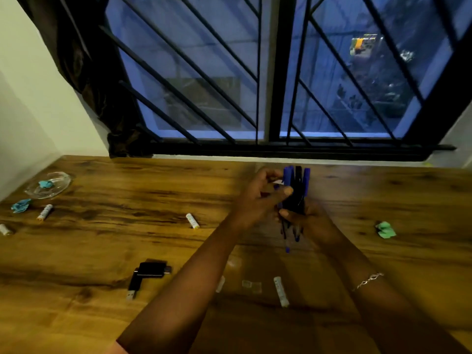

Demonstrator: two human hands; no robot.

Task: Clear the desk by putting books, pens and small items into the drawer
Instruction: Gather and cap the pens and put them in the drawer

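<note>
A bundle of several blue and black pens point(296, 185) stands upright above the middle of the wooden desk point(127, 251). My right hand point(310, 224) grips the bundle low down, and pen tips stick out below it. My left hand point(263, 198) is curled around the upper part of the same bundle, thumb against the pens. Batteries lie scattered on the desk: one point(192, 220) left of my arm, one point(281, 291) near the front, one point(44, 212) at far left. No drawer is in view.
Two black USB sticks point(146, 275) lie crossed at front left. A glass dish point(48, 185) with teal crumpled paper sits far left, another teal scrap point(20, 205) beside it. A green crumpled paper point(385, 229) lies at right. Small clear plastic pieces point(251, 286) lie near the front. A barred window rises behind.
</note>
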